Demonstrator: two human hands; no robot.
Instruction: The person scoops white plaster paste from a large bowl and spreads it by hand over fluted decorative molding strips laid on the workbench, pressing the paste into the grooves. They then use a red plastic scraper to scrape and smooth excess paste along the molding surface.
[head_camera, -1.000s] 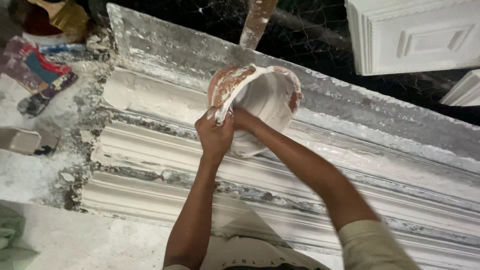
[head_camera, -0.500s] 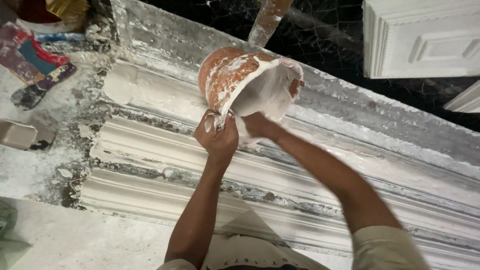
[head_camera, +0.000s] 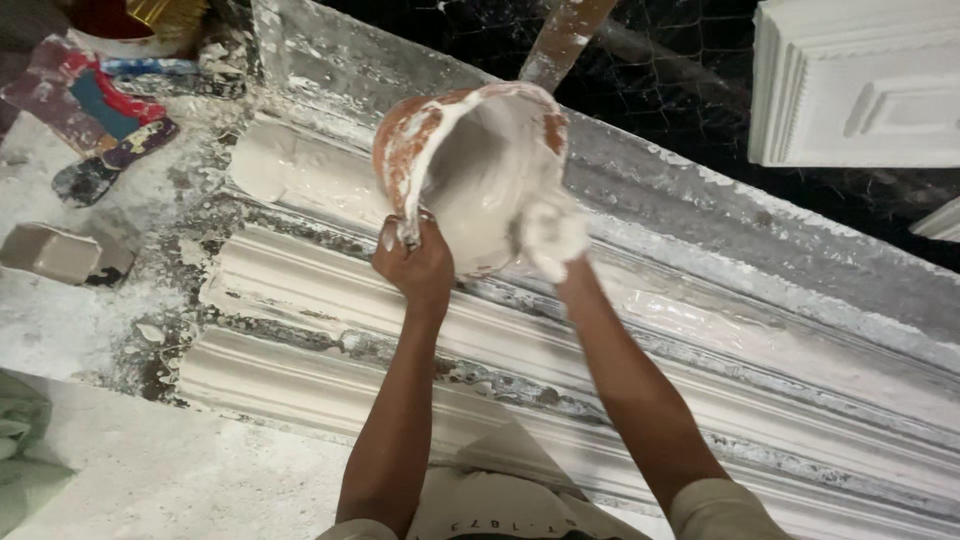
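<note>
Left hand (head_camera: 420, 268) clamped on tilted bucket (head_camera: 470, 170) rim; right hand (head_camera: 553, 235) at 3 o'clock, plaster-coated, grip unclear. Wet rim may slip, slopping plaster over mould (head_camera: 700, 330).

A round reddish-brown bowl smeared with white plaster (head_camera: 470, 170) is held tilted above a long white ribbed cornice mould (head_camera: 640, 330). Its rim is gripped by the left hand (head_camera: 415, 265), while the plaster-coated right hand (head_camera: 553, 232) is pressed at the bowl's lower edge. A white panelled plaster casting (head_camera: 860, 85) is seen at upper right.
</note>
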